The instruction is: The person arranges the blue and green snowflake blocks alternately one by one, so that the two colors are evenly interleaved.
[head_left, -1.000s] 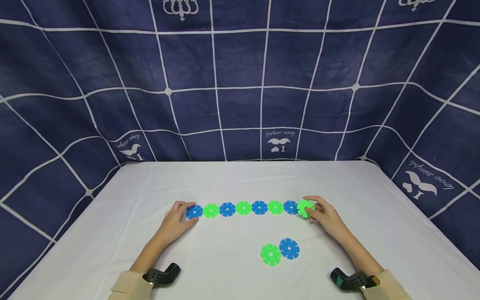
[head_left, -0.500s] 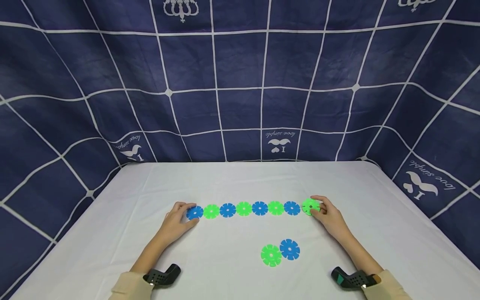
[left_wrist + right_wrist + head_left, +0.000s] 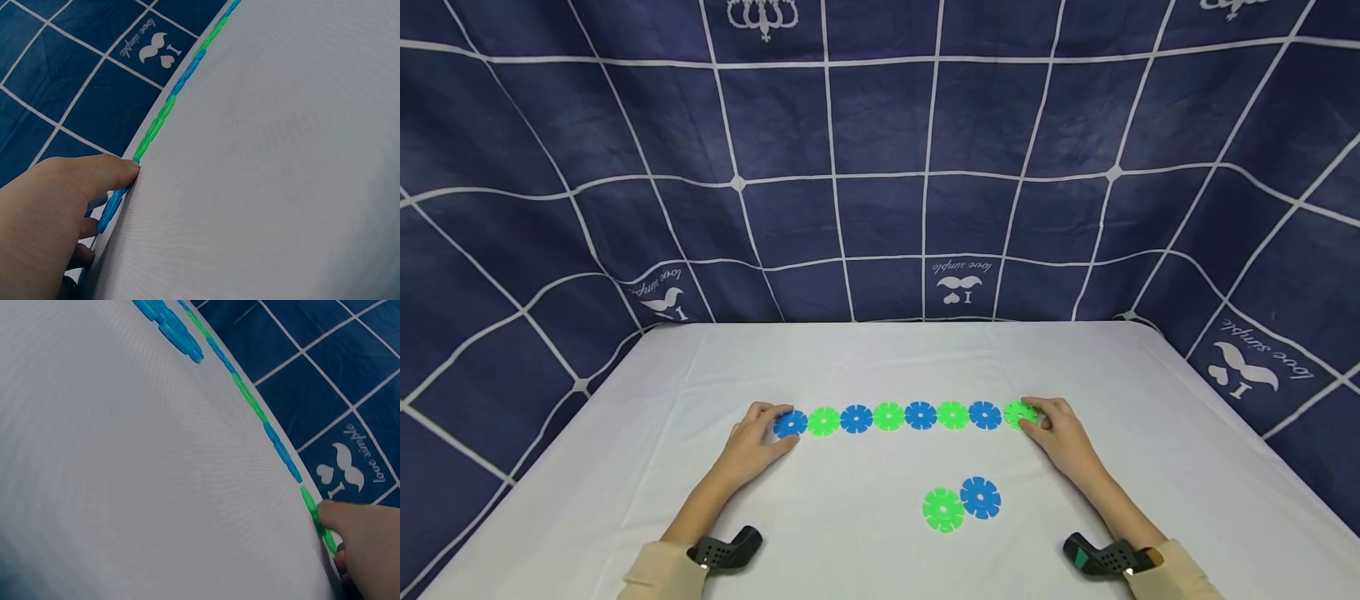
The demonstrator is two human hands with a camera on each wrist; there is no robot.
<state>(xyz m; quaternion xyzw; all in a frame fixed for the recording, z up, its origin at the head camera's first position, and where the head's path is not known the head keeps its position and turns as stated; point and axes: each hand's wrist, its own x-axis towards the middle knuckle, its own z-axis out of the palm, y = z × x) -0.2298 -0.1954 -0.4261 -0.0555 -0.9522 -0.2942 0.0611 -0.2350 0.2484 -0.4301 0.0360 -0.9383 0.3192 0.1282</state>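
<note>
A row of alternating blue and green notched plastic discs lies across the white table. At its left end, my left hand (image 3: pixel 752 442) holds the blue disc (image 3: pixel 790 424) between thumb and fingers. My right hand (image 3: pixel 1060 433) pinches the green disc (image 3: pixel 1019 414) at the right end by its edges. A narrow gap separates that green disc from the neighbouring blue disc (image 3: pixel 985 415). In the right wrist view the thumb (image 3: pixel 331 512) presses on the green disc (image 3: pixel 309 503); the other fingers are mostly hidden behind it.
Nearer the table's front, a loose green disc (image 3: pixel 943 510) touches or slightly overlaps a loose blue disc (image 3: pixel 981 497). The white tablecloth (image 3: pixel 820 517) ends at a navy curtain (image 3: pixel 880 217) at the back. Each wrist wears a black strap device (image 3: pixel 727 550).
The right hand has drawn its green disc rightward, off the edge of the neighbouring blue disc, and lowered it flat in line with the row. The left hand has stayed in place.
</note>
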